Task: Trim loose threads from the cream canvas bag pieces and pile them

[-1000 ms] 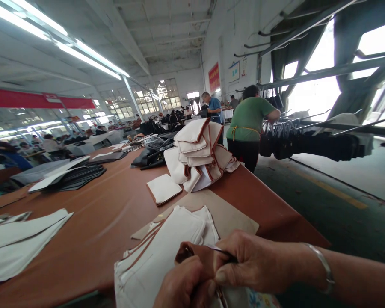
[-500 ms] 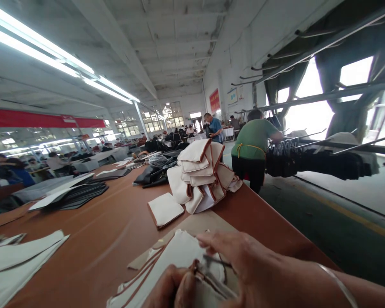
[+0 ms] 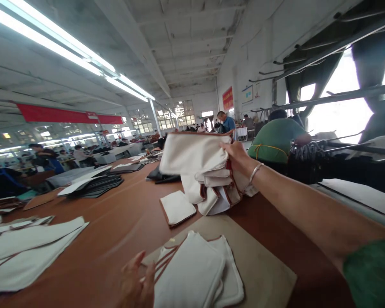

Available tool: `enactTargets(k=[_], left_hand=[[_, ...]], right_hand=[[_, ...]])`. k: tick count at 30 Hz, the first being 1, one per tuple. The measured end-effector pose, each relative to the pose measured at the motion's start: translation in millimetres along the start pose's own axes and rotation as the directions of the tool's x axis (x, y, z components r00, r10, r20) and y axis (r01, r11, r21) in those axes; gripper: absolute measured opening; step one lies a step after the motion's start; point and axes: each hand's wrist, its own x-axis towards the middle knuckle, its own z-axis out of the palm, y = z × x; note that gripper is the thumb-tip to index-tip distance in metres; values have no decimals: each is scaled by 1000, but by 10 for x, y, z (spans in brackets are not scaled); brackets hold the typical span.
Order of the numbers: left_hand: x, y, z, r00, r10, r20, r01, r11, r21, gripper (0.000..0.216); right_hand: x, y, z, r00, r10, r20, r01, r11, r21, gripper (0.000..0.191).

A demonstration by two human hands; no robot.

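My right hand (image 3: 235, 156) is stretched far forward and grips a cream fabric piece with brown trim (image 3: 192, 156), holding it on top of the pile of similar cream bags (image 3: 211, 188). Low at the frame's bottom, my left hand (image 3: 136, 284) lies with fingers spread on the edge of a small stack of cream pieces (image 3: 195, 273). That stack rests on a brown cardboard sheet (image 3: 263, 269) on the red-brown table (image 3: 115, 226). A silver bangle sits on my right wrist.
A single cream pouch (image 3: 177, 207) lies between stack and pile. White cut panels (image 3: 28, 250) lie at the left, dark sheets (image 3: 93, 186) farther back. A person in a green shirt (image 3: 276, 141) stands at a rack of dark bags (image 3: 336, 164) on the right; other workers are behind.
Both hands were together at the near stack, working on a piece. My right hand has since carried a cream piece forward to the pile, and my left hand has opened on the stack.
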Motion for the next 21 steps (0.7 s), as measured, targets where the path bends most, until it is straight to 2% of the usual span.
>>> enactTargets(k=[2,5,8,11,14,16,17,19,21], left_hand=[[-68,-42,240,977,1,215,-42,982,186,47],[-105,-30,525,925,-40,377,-81,951,299,42],[-33,74,685,915,-42,402,-97,942,321,34],[66,278,801,900,-7,436,-137,944,299,31],[129,519,885,878,-34,477,-100,962,252,33],[147,655,846,836,-60,545,-44,984,175,31],[151,707,777,797,-55,602,-13,994,108,30],[150,769,533,696,-2,718,51,998,-46,32],[143,783,186,599,84,797,140,968,-207,36]], right_hand=[[220,133,-21,996,67,-56,-67,998,-14,13],[79,492,5,987,156,-44,-159,984,-76,9],[-517,934,141,967,226,120,-206,965,-163,6],[-1255,1343,339,909,307,282,-242,939,-242,6],[-1775,1628,476,881,375,287,-308,917,-252,10],[-1898,1724,471,889,390,241,-342,914,-217,21],[-1895,1741,435,899,384,210,-347,918,-191,25],[-1806,1719,314,920,362,150,-344,930,-132,32],[-1694,1643,185,926,352,133,-345,936,-72,35]])
